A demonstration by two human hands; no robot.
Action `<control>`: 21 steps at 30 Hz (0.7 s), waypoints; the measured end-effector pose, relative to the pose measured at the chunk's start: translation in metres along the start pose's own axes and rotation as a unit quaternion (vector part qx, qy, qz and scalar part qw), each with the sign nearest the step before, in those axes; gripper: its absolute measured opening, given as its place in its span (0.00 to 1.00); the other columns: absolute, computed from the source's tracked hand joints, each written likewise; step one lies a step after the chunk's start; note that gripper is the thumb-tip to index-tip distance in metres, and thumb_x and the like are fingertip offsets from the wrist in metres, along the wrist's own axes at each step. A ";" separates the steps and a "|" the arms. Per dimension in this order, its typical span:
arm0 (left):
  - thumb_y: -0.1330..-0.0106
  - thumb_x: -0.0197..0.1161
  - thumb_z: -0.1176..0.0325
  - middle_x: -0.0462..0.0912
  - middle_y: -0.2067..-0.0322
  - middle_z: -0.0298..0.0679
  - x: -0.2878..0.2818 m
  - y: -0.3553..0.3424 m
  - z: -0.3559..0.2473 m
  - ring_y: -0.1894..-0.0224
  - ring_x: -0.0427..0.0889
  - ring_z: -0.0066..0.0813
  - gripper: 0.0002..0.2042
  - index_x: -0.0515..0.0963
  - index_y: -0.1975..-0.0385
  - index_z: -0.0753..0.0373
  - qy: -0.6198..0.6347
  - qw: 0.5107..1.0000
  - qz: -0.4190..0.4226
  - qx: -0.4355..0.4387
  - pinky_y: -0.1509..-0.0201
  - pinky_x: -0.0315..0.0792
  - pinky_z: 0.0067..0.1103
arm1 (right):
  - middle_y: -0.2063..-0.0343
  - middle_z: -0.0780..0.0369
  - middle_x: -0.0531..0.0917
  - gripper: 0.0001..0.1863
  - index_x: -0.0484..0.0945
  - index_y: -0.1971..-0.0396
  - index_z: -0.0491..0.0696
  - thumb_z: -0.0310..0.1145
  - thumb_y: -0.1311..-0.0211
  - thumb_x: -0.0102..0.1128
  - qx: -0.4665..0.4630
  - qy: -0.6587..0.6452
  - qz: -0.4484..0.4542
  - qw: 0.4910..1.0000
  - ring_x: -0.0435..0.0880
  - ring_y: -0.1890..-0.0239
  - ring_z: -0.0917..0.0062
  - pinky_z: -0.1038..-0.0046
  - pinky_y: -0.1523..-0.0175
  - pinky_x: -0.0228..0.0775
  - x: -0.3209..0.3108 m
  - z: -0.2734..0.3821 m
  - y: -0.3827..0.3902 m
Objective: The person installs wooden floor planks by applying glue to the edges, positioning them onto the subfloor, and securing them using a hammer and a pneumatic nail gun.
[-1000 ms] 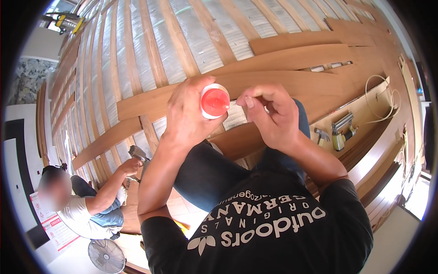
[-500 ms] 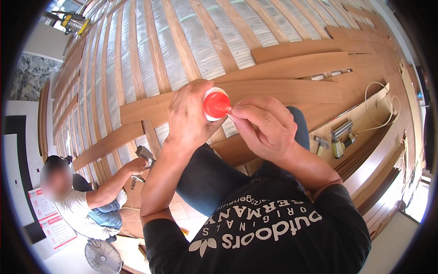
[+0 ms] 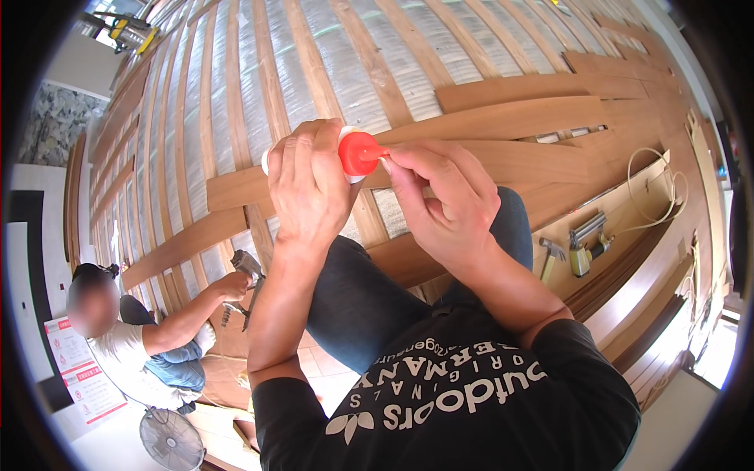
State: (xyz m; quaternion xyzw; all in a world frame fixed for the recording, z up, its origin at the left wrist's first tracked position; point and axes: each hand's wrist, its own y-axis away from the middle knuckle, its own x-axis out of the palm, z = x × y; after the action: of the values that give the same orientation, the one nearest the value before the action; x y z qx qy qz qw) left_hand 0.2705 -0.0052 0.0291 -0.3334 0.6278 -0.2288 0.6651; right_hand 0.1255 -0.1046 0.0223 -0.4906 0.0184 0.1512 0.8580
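My left hand [image 3: 308, 169] is wrapped round a white squeeze bottle [image 3: 266, 162], which is tilted over so its red nozzle cap [image 3: 359, 154] points right. At the tip of that nozzle, the thumb and forefinger of my right hand [image 3: 449, 192] are pinched together. Something small and pale shows between those fingertips, too small to name. Most of the bottle's body is hidden behind my left fingers. Both hands are held up above the floor, over my knees.
Wooden floorboards [image 3: 503, 118] lie across battens [image 3: 314, 67] over silvery sheeting. A hammer [image 3: 551, 257] and a nail gun [image 3: 583, 250] lie at right, near a looped hose [image 3: 658, 184]. At left, a co-worker [image 3: 149, 337] crouches holding another nail gun [image 3: 250, 271], near a fan [image 3: 171, 439].
The bottle and both hands have shifted a little to the left and away from me. The bottle has tipped further sideways, and its nozzle now points more to the right.
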 end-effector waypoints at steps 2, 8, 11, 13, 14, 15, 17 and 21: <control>0.51 0.82 0.71 0.82 0.51 0.47 -0.001 0.002 0.003 0.53 0.83 0.47 0.34 0.71 0.45 0.64 -0.011 1.000 0.001 0.000 0.49 0.75 0.38 | 0.68 0.62 0.86 0.12 0.83 0.64 0.47 0.22 0.48 0.74 0.032 0.001 0.019 0.999 0.84 0.71 0.67 0.70 0.68 0.74 0.001 0.002 0.001; 0.52 0.81 0.73 0.83 0.53 0.46 0.000 0.007 0.001 0.54 0.84 0.47 0.32 0.71 0.47 0.62 0.003 0.999 0.039 -0.008 0.49 0.75 0.37 | 0.66 0.63 0.82 0.11 0.78 0.62 0.49 0.25 0.41 0.71 0.010 0.000 0.141 0.990 0.83 0.72 0.65 0.69 0.69 0.75 -0.013 -0.021 -0.006; 0.53 0.81 0.73 0.83 0.53 0.44 0.001 0.008 -0.006 0.53 0.84 0.47 0.32 0.71 0.46 0.62 0.028 0.994 0.101 -0.036 0.49 0.76 0.37 | 0.65 0.66 0.80 0.09 0.74 0.63 0.50 0.31 0.37 0.67 -0.071 0.011 0.243 0.967 0.82 0.74 0.66 0.68 0.76 0.73 -0.022 -0.043 -0.010; 0.50 0.80 0.71 0.84 0.53 0.45 0.006 0.011 -0.008 0.53 0.85 0.49 0.32 0.71 0.45 0.61 0.050 0.988 0.137 -0.040 0.49 0.79 0.38 | 0.65 0.65 0.79 0.09 0.74 0.62 0.51 0.31 0.37 0.67 -0.090 -0.006 0.278 0.956 0.82 0.74 0.66 0.68 0.77 0.73 -0.029 -0.050 -0.009; 0.50 0.80 0.71 0.84 0.53 0.45 0.004 0.009 -0.006 0.53 0.85 0.49 0.32 0.71 0.45 0.61 0.046 0.988 0.142 -0.041 0.49 0.79 0.38 | 0.65 0.64 0.79 0.09 0.74 0.62 0.51 0.31 0.37 0.66 -0.113 -0.028 0.309 0.944 0.81 0.73 0.65 0.67 0.77 0.73 -0.028 -0.050 -0.009; 0.49 0.79 0.70 0.85 0.54 0.46 0.006 0.006 -0.006 0.54 0.85 0.51 0.32 0.71 0.44 0.60 0.068 0.974 0.157 -0.150 0.50 0.79 0.39 | 0.65 0.64 0.78 0.08 0.74 0.62 0.51 0.32 0.36 0.65 -0.099 -0.043 0.391 0.914 0.82 0.72 0.65 0.67 0.76 0.73 -0.030 -0.046 0.005; 0.52 0.81 0.70 0.85 0.55 0.45 0.010 0.007 -0.003 0.56 0.85 0.52 0.29 0.73 0.50 0.60 0.097 0.943 0.166 -0.272 0.53 0.81 0.39 | 0.64 0.62 0.78 0.07 0.72 0.64 0.51 0.31 0.35 0.64 -0.036 -0.133 0.460 0.877 0.82 0.69 0.65 0.65 0.72 0.75 -0.035 -0.028 0.034; 0.54 0.81 0.72 0.85 0.54 0.46 0.005 0.001 -0.008 0.56 0.86 0.51 0.31 0.73 0.49 0.62 0.133 0.965 0.092 -0.205 0.51 0.81 0.38 | 0.61 0.63 0.82 0.04 0.75 0.60 0.49 0.32 0.24 0.57 0.322 -0.364 0.217 0.847 0.78 0.72 0.80 0.76 0.70 0.70 -0.050 -0.045 0.055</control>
State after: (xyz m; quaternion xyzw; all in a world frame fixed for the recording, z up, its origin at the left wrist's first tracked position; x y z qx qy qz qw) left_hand 0.2634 -0.0097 0.0249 -0.3700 0.7722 -0.0751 0.5110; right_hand 0.0677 -0.1282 -0.0380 -0.0802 -0.1418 0.4864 0.8584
